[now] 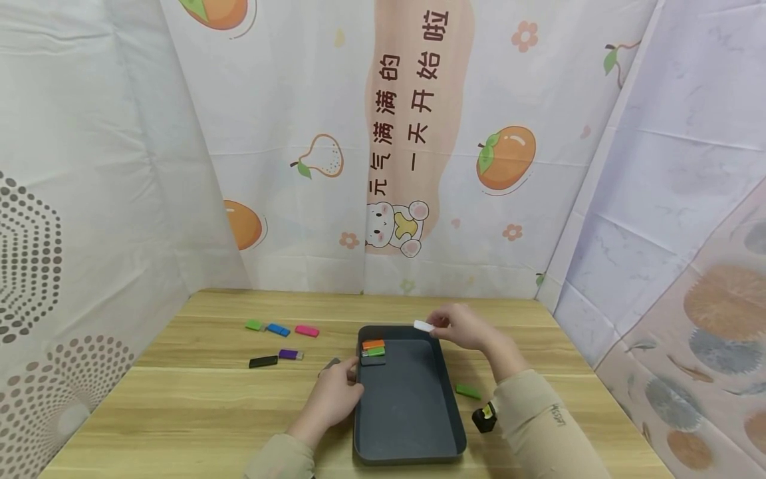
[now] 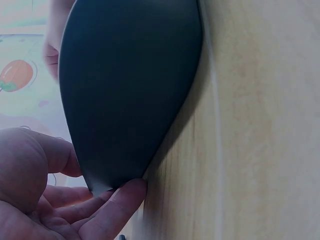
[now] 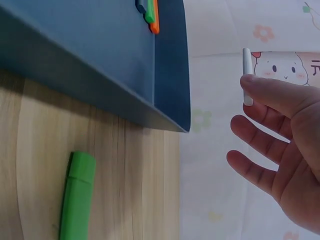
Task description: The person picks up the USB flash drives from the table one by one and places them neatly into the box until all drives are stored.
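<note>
My right hand [image 1: 459,326] pinches a white USB stick [image 1: 423,326] between thumb and finger, above the far right corner of a dark grey tray [image 1: 409,412]. In the right wrist view the white stick [image 3: 247,65] stands upright, with the other fingers spread apart. My left hand [image 1: 336,394] grips the tray's left wall, its fingers against the outside. The left wrist view shows the outer wall [image 2: 125,100] close up. Inside the tray's far left corner lie an orange USB stick [image 1: 374,344], a green one [image 1: 376,352] and a dark grey one [image 1: 373,361].
On the table left of the tray are green [image 1: 254,324], blue [image 1: 278,329], pink [image 1: 307,330], purple [image 1: 290,354] and black [image 1: 263,361] sticks. A grey stick [image 1: 330,364] lies beside my left hand. Right of the tray are a green stick [image 1: 468,391] and a black-and-yellow object [image 1: 483,418].
</note>
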`<state>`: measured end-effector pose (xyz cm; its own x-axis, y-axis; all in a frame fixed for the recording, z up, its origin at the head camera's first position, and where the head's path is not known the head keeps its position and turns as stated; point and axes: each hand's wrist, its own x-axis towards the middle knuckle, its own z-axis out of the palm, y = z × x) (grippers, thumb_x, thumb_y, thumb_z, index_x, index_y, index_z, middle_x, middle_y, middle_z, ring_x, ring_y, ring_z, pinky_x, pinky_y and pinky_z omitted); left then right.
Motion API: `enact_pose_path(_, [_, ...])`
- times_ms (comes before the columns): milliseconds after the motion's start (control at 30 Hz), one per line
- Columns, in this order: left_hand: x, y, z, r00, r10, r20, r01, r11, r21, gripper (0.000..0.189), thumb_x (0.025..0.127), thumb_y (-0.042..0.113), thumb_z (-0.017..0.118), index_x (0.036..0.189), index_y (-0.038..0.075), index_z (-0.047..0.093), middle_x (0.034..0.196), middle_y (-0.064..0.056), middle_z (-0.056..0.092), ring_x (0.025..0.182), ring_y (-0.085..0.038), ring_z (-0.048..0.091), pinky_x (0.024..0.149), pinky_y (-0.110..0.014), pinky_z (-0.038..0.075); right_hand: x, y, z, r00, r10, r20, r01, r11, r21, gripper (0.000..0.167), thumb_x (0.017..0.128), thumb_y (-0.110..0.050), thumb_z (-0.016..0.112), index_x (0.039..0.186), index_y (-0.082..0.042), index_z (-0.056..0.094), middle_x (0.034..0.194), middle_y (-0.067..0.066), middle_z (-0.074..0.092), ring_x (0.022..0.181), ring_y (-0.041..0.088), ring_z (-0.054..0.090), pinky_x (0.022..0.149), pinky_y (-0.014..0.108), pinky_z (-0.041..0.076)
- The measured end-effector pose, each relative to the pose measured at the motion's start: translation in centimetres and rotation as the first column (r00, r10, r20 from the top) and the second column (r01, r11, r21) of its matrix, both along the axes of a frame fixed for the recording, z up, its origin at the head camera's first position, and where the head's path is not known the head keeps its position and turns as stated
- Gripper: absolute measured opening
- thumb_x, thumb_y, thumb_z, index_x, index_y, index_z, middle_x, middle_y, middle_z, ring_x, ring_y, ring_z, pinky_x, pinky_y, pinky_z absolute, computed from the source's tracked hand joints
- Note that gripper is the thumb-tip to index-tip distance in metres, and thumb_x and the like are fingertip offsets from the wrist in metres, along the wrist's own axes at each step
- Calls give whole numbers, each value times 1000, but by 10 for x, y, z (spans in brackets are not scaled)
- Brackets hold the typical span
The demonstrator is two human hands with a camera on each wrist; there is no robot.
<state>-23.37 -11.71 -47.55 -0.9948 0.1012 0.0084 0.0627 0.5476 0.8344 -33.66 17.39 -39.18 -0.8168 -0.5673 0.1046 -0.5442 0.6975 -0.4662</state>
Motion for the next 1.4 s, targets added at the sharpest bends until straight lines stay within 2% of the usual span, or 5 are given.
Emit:
enact_pose_path(433, [-1, -1, 0, 1000, -10, -12, 10, 1000, -11, 58, 88, 5, 66, 143, -8, 52, 112, -20, 68, 97, -27, 67, 75, -41, 58, -1, -17, -4, 1000, 11, -4, -11, 1000, 2, 8, 93, -13, 74, 101, -16, 75, 93, -8, 69, 84, 10, 64, 72, 33, 54])
enact_pose_path(700, [0, -1, 0, 1000, -11, -17, 11, 1000, -15, 58, 88, 4, 66, 142, -9, 52, 112, -21, 69, 97, -28, 68, 76, -43, 58, -3, -26, -8, 1000, 24, -4, -24, 1000, 15, 13, 94, -15, 74, 107, -17, 75, 99, -7, 69, 89, 10, 64, 76, 34, 55])
enact_pose_path(967, [0, 0, 0, 1000, 1, -9, -1, 1000, -21, 57, 87, 4, 66, 141, -8, 53, 112, -20, 69, 98, -29, 68, 77, -43, 58, -3, -34, -13, 998, 64, -1, -64, 998, 0, 17, 93, -13, 75, 110, -13, 75, 105, 1, 71, 91, 13, 66, 79, 36, 56])
enact_pose_path(1167, [-1, 0, -1, 1000, -1, -2, 1, 1000, -15, 58, 87, 4, 66, 142, -8, 52, 112, -20, 68, 98, -28, 67, 77, -42, 59, -5, -43, -18, 996, 83, -10, -83, 997, 6, 16, 93, -12, 75, 109, -12, 75, 102, -3, 70, 92, 13, 66, 82, 37, 56])
enact_pose_path(1400, [-2, -1, -1, 1000, -3, -1, 3, 1000, -12, 58, 87, 4, 66, 142, -8, 52, 112, -20, 69, 96, -27, 68, 76, -42, 59, -6, -54, -22, 993, 114, 31, -114, 993, -4, 9, 93, -10, 75, 101, -13, 74, 94, -6, 70, 84, 10, 65, 77, 34, 56])
